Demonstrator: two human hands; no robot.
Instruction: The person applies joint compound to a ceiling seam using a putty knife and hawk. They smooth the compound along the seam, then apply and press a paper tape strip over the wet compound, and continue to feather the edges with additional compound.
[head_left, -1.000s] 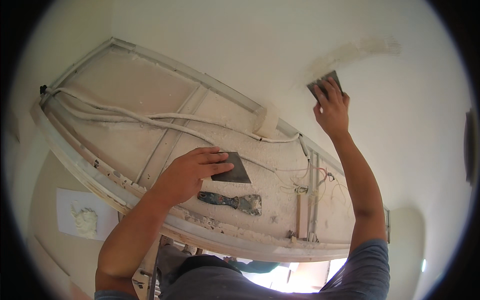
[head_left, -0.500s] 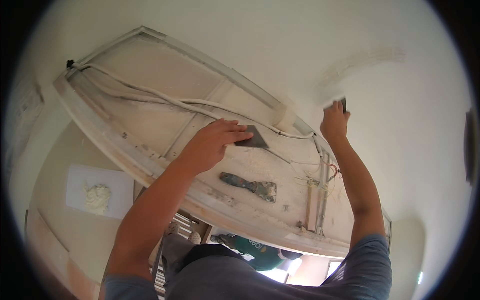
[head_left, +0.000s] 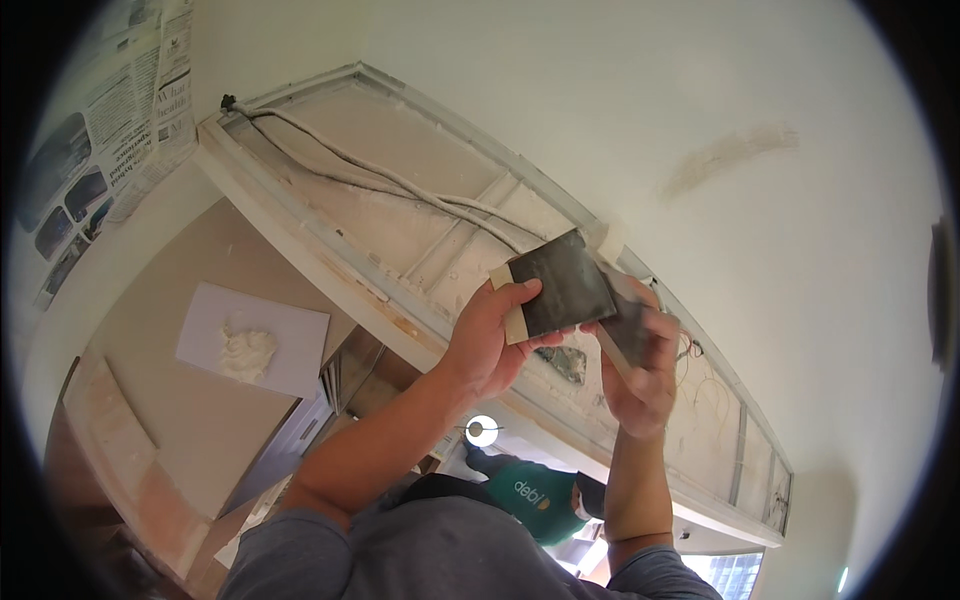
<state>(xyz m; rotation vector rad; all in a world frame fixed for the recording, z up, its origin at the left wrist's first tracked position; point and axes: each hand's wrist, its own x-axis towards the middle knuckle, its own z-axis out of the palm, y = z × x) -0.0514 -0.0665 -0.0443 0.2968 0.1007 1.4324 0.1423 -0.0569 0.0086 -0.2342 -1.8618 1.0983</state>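
Note:
My left hand (head_left: 490, 345) pinches a dark, flat putty blade (head_left: 562, 285) with a pale strip along one edge, thumb on top. Close against its right end, a second dark putty blade (head_left: 626, 330) is in my right hand (head_left: 645, 385), blurred by motion. Whether the two blades touch, I cannot tell. Below them a putty-smeared scraper (head_left: 566, 362) lies on the framed ledge (head_left: 370, 130), its handle hidden behind my left hand. To the left, a mound of white putty (head_left: 246, 352) sits on a white board (head_left: 300, 320).
Cables (head_left: 375, 180) run along the ledge, with thin loose wires (head_left: 705, 375) at its right. A patch of putty (head_left: 730, 155) marks the white wall. Newspaper (head_left: 120, 120) covers the far left. Below, a person in a green shirt (head_left: 530, 500) is partly visible.
My right hand has come down from the wall to beside the left one. My left hand has raised its blade off the ledge area and turned it. The view has shifted, showing newspaper at left.

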